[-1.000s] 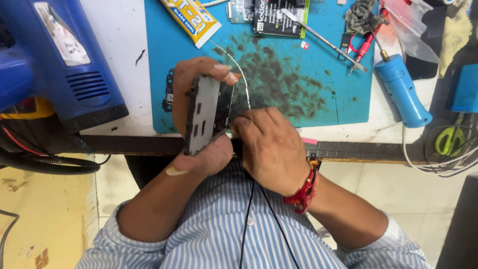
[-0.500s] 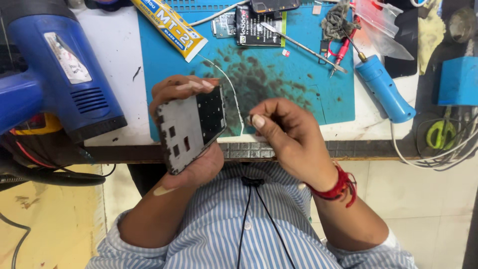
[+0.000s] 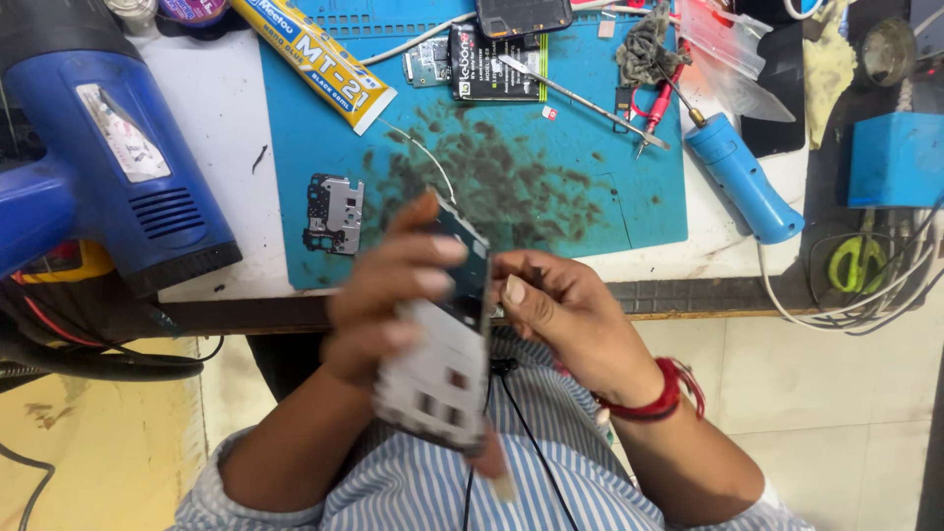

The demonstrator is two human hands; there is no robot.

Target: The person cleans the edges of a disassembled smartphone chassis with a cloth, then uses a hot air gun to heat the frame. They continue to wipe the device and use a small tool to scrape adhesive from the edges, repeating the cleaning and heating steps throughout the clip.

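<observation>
The work looks to be well into disassembly: the opened phone body (image 3: 444, 366) has its back off and its inner frame bare, and a small metal shield plate (image 3: 334, 212) already lies apart on the blue mat (image 3: 551, 187). What remains inside the phone I cannot judge, since the picture is blurred by motion there.

The left hand (image 3: 388, 295) is wrapped around the phone body, fingers curled over its upper edge, holding it tilted above the bench (image 3: 197, 128) edge, close to the striped shirt. The right hand (image 3: 565, 310) is nearly closed, thumb and fingertips pinched together at the phone's right edge (possibly on a small part or pick, though nothing shows clearly).

On the mat, well apart from both hands, lie a glue tube (image 3: 315, 61), tweezers (image 3: 580, 88) and a blue electric screwdriver (image 3: 742, 177); a blue heat gun (image 3: 108, 157) rests at the left.
</observation>
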